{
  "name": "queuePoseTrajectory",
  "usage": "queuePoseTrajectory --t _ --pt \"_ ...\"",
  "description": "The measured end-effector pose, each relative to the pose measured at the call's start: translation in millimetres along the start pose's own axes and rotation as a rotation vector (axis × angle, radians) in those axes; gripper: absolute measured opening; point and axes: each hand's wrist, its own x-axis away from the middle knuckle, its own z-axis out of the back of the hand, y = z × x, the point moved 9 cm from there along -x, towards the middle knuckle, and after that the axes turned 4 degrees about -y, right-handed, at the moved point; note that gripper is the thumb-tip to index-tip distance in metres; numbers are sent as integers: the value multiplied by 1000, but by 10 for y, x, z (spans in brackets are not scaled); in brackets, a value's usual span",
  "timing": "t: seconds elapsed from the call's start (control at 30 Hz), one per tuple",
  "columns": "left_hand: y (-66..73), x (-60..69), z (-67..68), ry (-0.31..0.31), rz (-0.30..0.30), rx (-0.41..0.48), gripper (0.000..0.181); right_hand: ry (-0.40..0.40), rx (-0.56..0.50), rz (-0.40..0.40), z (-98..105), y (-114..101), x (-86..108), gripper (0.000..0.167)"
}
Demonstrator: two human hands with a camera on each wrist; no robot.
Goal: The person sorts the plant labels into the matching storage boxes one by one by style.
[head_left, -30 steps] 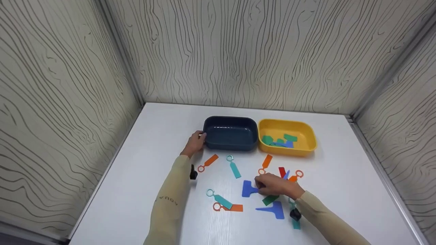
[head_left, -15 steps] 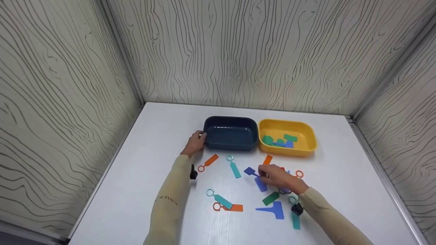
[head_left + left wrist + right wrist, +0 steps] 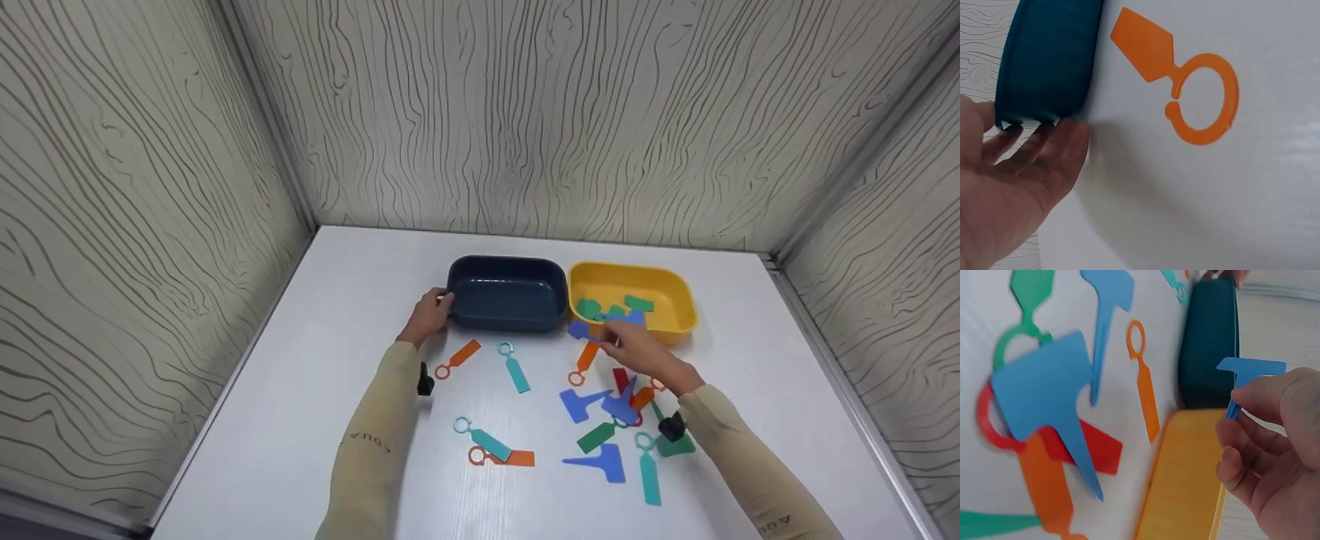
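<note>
My left hand holds the left end of the dark blue tray, its fingertips against the end wall and the thumb by the rim. Between thumb and fingers, my right hand pinches a blue T-shaped plant label at its stem. That hand is just over the front rim of the yellow tray, where several green and blue labels lie. Below it on the table are more blue T-shaped labels, a red tag and a green ring tag, some overlapping.
Orange ring tags and turquoise ring tags lie spread across the white table. A turquoise tag overlaps an orange one near the front. Wood-patterned panels close off the back and sides.
My right hand has lifted the blue T-shaped label from the group on the table and carried it away from me to the yellow tray's front rim. My left hand has stayed put.
</note>
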Motion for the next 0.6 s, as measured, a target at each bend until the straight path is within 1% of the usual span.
queuePoseTrajectory --t 0.13,0.23,0.3,0.43,0.6 --pt "-3 -8 -2 -1 -4 3 45 106 31 78 245 39 -47 9" --pt "-5 -8 0 -5 -4 14 46 172 38 87 399 108 -67 7" --pt "-5 -7 0 -7 0 20 46 192 42 86 475 160 -83 7" --pt "-8 -2 5 -3 8 13 47 209 49 48 581 277 -118 8" --pt "9 -5 8 9 -2 -1 46 234 62 53 669 335 -159 8"
